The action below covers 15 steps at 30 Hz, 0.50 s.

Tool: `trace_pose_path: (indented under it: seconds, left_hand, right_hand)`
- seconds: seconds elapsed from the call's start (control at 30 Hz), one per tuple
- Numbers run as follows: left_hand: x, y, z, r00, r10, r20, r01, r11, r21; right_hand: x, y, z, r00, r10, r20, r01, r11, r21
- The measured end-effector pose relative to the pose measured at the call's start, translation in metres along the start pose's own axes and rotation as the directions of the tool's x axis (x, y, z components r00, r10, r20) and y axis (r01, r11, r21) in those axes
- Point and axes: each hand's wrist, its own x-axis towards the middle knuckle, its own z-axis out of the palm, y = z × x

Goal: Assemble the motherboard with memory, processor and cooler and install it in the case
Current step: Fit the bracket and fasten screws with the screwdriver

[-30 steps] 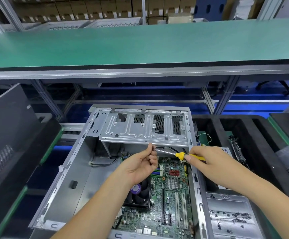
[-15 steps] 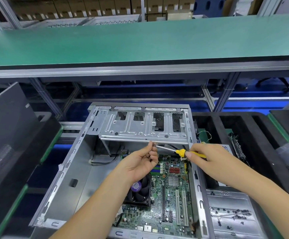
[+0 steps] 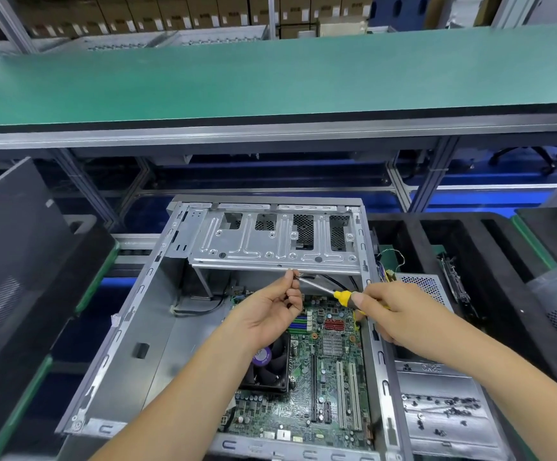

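Your motherboard [image 3: 307, 371] already lies flat in the open case [image 3: 144, 327], with the cooler [image 3: 267, 364] mounted on it, its fan partly under your left wrist; the memory slots show just beyond your left hand, though whether sticks are seated I cannot tell, and the processor would be hidden beneath the cooler; by my reading what is left is screwing the board down; your right hand [image 3: 393, 314] is curled round the yellow handle of the screwdriver [image 3: 330, 292], while your left hand [image 3: 270, 314] pinches its tip end, perhaps seating a screw too small to see; just right of the case, a metal tray [image 3: 443, 410] holds scattered dark screws; beyond it the black foam bin [image 3: 413, 241] holds a perforated metal unit with wires
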Motion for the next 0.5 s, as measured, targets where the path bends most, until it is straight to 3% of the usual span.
trace_pose_path:
  seconds: [0.5]
  left_hand:
    - [-0.007, -0.006, 0.001, 0.994, 0.042, -0.104, -0.041, 0.999, 0.01]
  right_hand:
    - [-0.012, -0.011, 0.004, 0.999, 0.028, -0.02, -0.027, 0.997, 0.076]
